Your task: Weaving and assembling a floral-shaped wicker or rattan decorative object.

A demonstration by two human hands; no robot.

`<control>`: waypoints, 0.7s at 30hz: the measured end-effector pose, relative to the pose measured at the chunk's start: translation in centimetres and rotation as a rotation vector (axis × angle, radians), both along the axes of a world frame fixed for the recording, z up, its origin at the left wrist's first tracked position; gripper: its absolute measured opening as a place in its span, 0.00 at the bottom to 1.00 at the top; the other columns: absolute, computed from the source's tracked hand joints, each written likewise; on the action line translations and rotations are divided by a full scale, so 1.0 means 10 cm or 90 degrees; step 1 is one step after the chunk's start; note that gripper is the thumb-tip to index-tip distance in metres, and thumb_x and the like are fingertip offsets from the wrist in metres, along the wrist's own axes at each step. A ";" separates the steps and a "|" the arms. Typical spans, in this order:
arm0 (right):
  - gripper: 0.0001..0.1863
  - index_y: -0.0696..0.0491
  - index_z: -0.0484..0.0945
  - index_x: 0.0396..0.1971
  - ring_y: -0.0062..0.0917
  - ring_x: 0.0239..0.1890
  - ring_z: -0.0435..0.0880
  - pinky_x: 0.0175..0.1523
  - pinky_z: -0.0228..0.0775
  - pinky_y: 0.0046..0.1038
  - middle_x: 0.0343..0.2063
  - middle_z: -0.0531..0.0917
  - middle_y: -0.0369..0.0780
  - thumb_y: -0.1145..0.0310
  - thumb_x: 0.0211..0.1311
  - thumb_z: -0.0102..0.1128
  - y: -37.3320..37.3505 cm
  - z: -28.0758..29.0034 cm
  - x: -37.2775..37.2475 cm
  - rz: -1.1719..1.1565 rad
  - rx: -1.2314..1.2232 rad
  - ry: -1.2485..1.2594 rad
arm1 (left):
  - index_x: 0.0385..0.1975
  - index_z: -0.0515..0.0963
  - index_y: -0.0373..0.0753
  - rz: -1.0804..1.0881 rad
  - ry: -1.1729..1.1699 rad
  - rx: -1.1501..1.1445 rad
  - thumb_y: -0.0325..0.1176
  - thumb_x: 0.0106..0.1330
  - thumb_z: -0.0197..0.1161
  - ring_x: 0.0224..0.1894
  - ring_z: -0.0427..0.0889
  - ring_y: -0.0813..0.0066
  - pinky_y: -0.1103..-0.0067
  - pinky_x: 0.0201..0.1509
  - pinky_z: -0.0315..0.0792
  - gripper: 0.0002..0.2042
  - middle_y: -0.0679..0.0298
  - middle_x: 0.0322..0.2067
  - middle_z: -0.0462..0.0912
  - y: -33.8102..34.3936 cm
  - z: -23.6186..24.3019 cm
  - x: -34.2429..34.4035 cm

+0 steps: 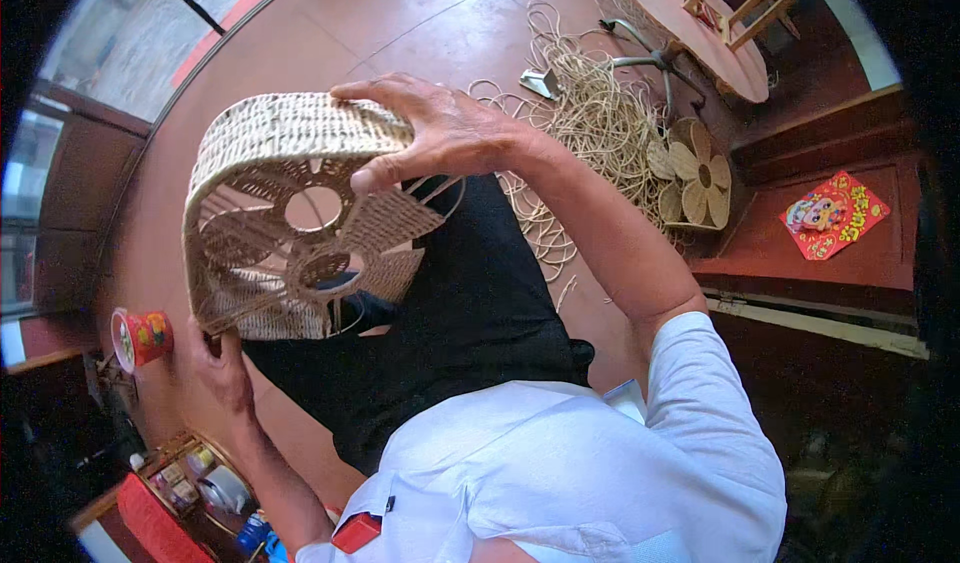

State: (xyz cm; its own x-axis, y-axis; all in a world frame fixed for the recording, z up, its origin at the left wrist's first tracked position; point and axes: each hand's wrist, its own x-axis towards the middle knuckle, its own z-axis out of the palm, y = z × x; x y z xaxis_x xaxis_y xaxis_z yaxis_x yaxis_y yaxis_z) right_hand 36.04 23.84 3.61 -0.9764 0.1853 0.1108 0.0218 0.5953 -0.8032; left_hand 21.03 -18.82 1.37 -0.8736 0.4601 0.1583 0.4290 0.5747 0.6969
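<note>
- I have the woven basket (pixel 385 221), with its petal openwork, raised between nine and ten o'clock, above the black trousers (pixel 490 273)
- My right hand (pixel 435 123), at eleven, grips its wall, thumb and fingers spread; my left hand (pixel 225 368), at eight, touches the lower corner, but I cannot tell how firmly
- I judge this a positioning step; the next move seems to call for even support
- Red diamond paper (pixel 835 215) at three bears gold characters; I see no label on the basket

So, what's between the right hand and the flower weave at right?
Head view: a heap of loose cord lies between the right hand and the flower weave, partly hidden by the right forearm.
</note>
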 end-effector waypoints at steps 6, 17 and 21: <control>0.37 0.56 0.71 0.77 0.37 0.70 0.81 0.76 0.70 0.42 0.69 0.81 0.49 0.41 0.84 0.50 0.96 -0.74 0.51 -0.029 -0.609 0.187 | 0.68 0.74 0.34 -0.044 -0.267 0.291 0.44 0.80 0.57 0.58 0.83 0.68 0.68 0.64 0.78 0.24 0.61 0.58 0.83 -0.43 -0.18 -0.26; 0.10 0.53 0.86 0.40 0.25 0.29 0.90 0.32 0.86 0.26 0.32 0.90 0.37 0.62 0.77 0.62 1.52 -4.24 2.93 -0.881 -0.961 -0.137 | 0.54 0.78 0.40 0.052 -0.286 0.320 0.40 0.81 0.57 0.39 0.76 0.79 0.77 0.47 0.71 0.12 0.70 0.43 0.80 -0.79 -1.00 -0.45; 0.13 0.50 0.87 0.42 0.19 0.30 0.88 0.32 0.85 0.22 0.34 0.91 0.34 0.55 0.75 0.66 0.89 -4.38 2.60 -0.908 -0.764 -0.307 | 0.53 0.78 0.42 0.103 -0.275 0.338 0.41 0.80 0.60 0.38 0.72 0.81 0.78 0.43 0.66 0.12 0.72 0.39 0.78 -1.00 -0.78 -0.45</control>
